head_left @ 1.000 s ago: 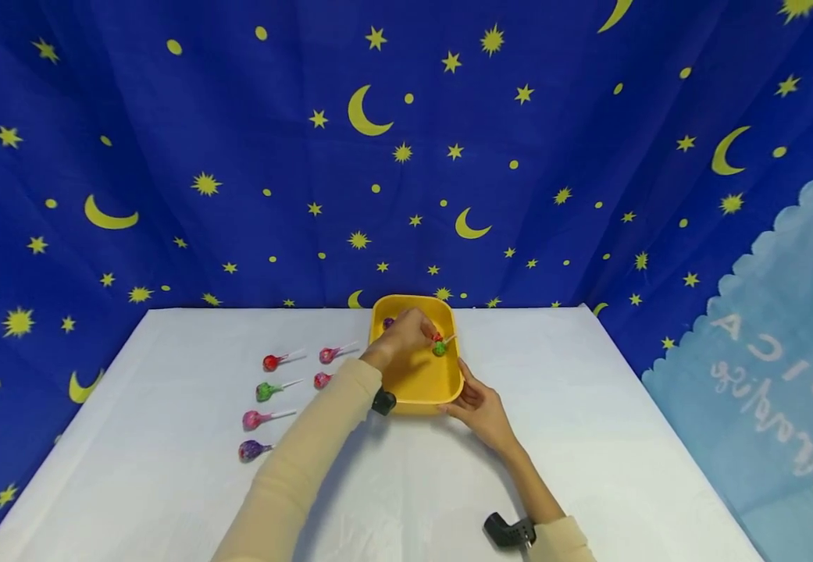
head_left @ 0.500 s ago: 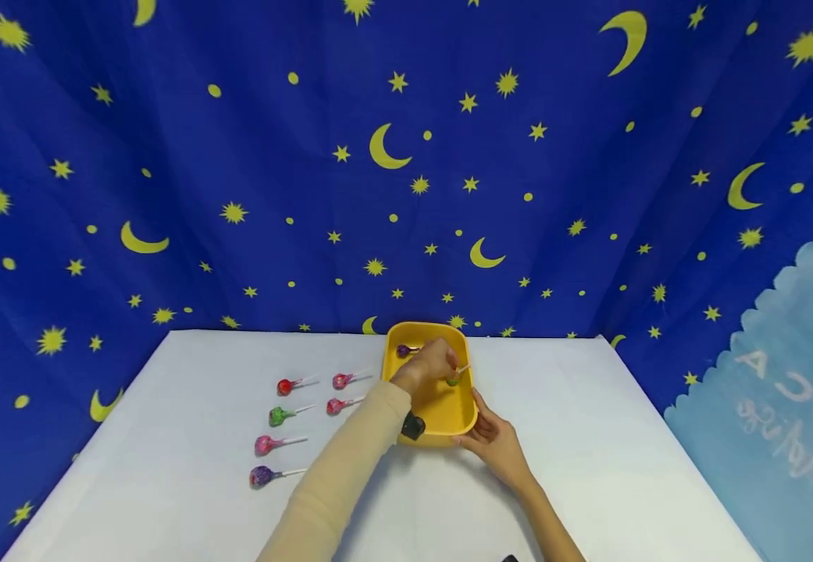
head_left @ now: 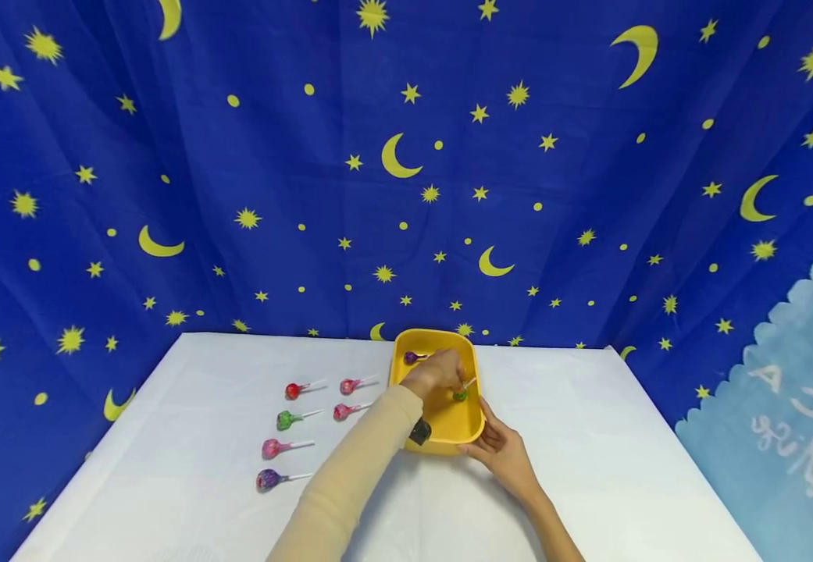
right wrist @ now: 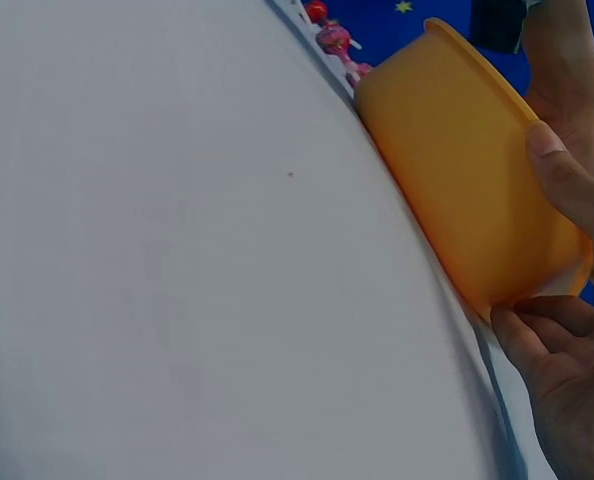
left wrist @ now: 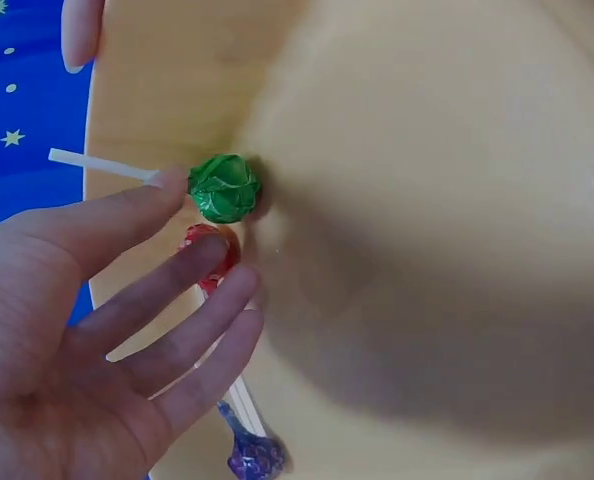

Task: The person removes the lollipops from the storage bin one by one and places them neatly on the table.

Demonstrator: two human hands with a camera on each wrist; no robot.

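My left hand (head_left: 441,371) reaches down inside a yellow plastic tub (head_left: 451,428). In the left wrist view its thumb touches a green lollipop (left wrist: 225,188) where the white stick meets the candy. The other fingers of that hand are spread and loosely bent over a red lollipop (left wrist: 217,262), partly hiding it. A purple lollipop (left wrist: 257,455) lies farther along the tub floor. At the tub's near right corner, my right hand (head_left: 504,453) grips it, thumb on the rim and fingers curled at the base in the right wrist view.
On the white table (head_left: 167,468), left of the tub, several wrapped lollipops lie in two columns, among them a red one (head_left: 293,390), a green one (head_left: 284,420) and a purple one (head_left: 268,480). A blue star-patterned cloth (head_left: 308,156) hangs behind.
The left hand has lowered the green and red lollipops into the tub and its fingers have loosened. The right hand keeps its grip on the tub. The head view has tilted upward.
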